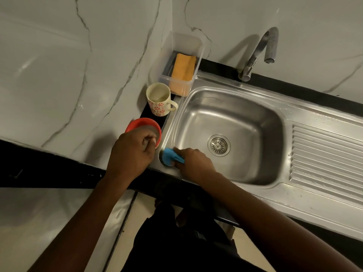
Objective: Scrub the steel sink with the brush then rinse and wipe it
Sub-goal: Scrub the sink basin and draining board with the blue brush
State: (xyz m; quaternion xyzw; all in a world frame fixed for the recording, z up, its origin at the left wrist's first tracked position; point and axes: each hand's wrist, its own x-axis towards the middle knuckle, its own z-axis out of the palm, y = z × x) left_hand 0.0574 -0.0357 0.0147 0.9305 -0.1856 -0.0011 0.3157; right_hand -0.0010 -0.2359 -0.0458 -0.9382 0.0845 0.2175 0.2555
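- One steel sink point(235, 107), one tap point(261, 50)
- One brush point(169, 155) (blue-handled)
- One mug point(159, 101), one red bowl point(137, 122)
- One clear tub point(196, 48), one orange cloth point(183, 65)
- Two hands: left hand point(131, 154), right hand point(194, 163)

Single view: head cam, wide-angle, above the near-left corner of the steel sink point(255, 90), looking steeply down and forward. Close in: basin point(198, 116) sits centre-right of frame. Tap point(262, 50) behind the sink near top edge, drainboard point(324, 154) right of the basin runs off frame.

The right hand point(193, 162) hides part of the blue brush point(169, 156).
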